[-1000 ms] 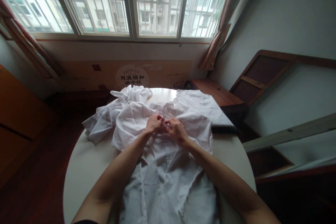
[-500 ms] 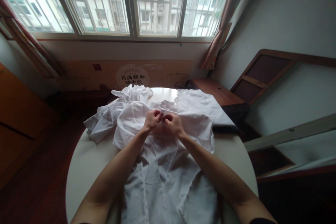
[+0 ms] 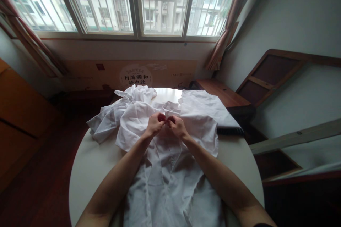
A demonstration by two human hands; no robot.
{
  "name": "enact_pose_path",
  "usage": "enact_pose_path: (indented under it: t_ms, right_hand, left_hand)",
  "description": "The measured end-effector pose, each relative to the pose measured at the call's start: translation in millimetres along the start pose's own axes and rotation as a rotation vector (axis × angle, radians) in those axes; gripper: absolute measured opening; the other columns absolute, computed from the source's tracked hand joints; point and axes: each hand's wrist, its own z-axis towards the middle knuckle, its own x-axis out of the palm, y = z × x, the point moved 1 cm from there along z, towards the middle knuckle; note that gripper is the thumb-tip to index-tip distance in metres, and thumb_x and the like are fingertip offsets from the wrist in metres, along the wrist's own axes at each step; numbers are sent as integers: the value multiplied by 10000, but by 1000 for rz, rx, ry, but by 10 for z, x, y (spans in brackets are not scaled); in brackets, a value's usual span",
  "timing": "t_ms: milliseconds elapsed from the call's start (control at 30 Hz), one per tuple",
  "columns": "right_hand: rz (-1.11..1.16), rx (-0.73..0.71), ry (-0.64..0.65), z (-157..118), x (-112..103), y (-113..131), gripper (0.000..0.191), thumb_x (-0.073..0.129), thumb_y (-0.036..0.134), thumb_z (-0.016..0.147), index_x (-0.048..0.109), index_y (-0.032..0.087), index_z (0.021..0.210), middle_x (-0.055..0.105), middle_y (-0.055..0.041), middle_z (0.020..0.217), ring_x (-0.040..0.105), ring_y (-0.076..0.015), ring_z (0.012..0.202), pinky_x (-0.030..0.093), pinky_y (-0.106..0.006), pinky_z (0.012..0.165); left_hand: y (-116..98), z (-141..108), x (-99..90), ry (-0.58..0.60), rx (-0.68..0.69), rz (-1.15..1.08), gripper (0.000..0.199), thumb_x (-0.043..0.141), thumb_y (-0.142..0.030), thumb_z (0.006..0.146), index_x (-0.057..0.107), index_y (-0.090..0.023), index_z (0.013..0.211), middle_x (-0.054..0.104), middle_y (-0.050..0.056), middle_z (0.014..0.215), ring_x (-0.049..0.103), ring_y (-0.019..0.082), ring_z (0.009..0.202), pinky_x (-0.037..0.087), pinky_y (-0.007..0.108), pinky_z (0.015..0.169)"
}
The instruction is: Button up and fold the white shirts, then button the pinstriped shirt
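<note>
While both arms reach across the table, here are the left hand and right hand coming together over its far half, fingertips right beside each other. Thumb and fingers are pinched on each side, gripping the shirt up near its collar; exactly which bit of cloth sits between them is hidden. And the shirt itself, white and creased, runs down the table's middle toward the viewer, past the bottom of the view, with its upper part spread wide on either side of the hands. Look at the table's far left: a bundle of white cloth crowds the rim there, one corner poking out over the edge. At the table's far right lies a folded cloth, a dark edge showing beneath it, close to the rim. Between those two, a small bright patch of table is bare. Plenty of room down the table's left side, bare tabletop out to the curved edge, and a narrower open strip along its right.
</note>
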Motion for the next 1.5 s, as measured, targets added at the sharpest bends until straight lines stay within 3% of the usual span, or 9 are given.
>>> enact_pose_path:
  t_ms: [400,567,700,833,933,1067,1200,1333,1500]
  right_hand:
    - [-47,77,-136,-109,64,115,144,463,212,770,606,199,763,665,-33,762,600,-179,731,442,-290,701]
    - [304,223,-113,-57,117,-13,126,543,303,710,577,185,681,616,-7,663,572,-160,630,462,-289,634]
    - [655,389,-42,-62,157,-36,235,653,389,628,567,176,677,591,22,600,547,-133,560,468,-280,586]
    - [771,467,-3,-90,156,-1,291,701,394,569,612,160,717,646,-2,650,593,-151,601,497,-304,630]
    - [757,477,20,-103,148,12,275,694,352,577,643,155,763,667,-20,670,618,-174,623,511,-323,641]
    - [488,354,-78,-94,149,-6,251,662,372,634,662,161,769,683,-39,713,623,-182,645,501,-304,617]
    - [250,219,-142,-77,130,-5,208,600,374,699,648,173,713,669,-26,687,604,-172,642,484,-285,624]
    - [312,205,-155,-24,15,17,246,567,414,733,587,170,730,605,0,617,559,-139,559,466,-260,568]
    - [407,238,-343,223,-217,60,282,541,460,749,518,179,771,564,9,659,524,-115,536,466,-258,536]
  left_hand:
    - [-67,-161,79,-111,101,152,87,540,-128,680,613,-173,696,627,9,657,553,126,603,413,219,564]
    - [-55,-182,115,-106,73,88,20,627,-196,664,635,-178,664,641,27,635,562,141,577,426,232,537]
    - [40,-132,116,-129,-15,-113,76,650,-229,657,649,-167,701,673,37,688,606,145,623,476,239,588]
    - [122,-105,103,-141,-26,-153,127,636,-209,644,656,-153,756,681,30,702,625,141,639,499,246,628]
    - [134,-129,99,-157,33,-38,124,599,-171,657,663,-157,762,684,28,721,626,139,657,493,241,639]
    - [113,-168,113,-144,57,29,163,614,-152,638,669,-166,790,686,24,742,626,148,687,485,239,653]
    - [94,-151,117,-104,-1,-121,131,678,-233,621,652,-156,724,664,22,695,606,141,652,479,239,631]
    - [100,-52,2,-145,-63,-283,190,727,-274,572,606,-147,647,615,-2,625,561,110,590,460,227,598]
    - [91,225,-235,-281,-20,-175,145,701,-238,613,592,-149,646,591,-7,622,538,103,577,440,224,588]
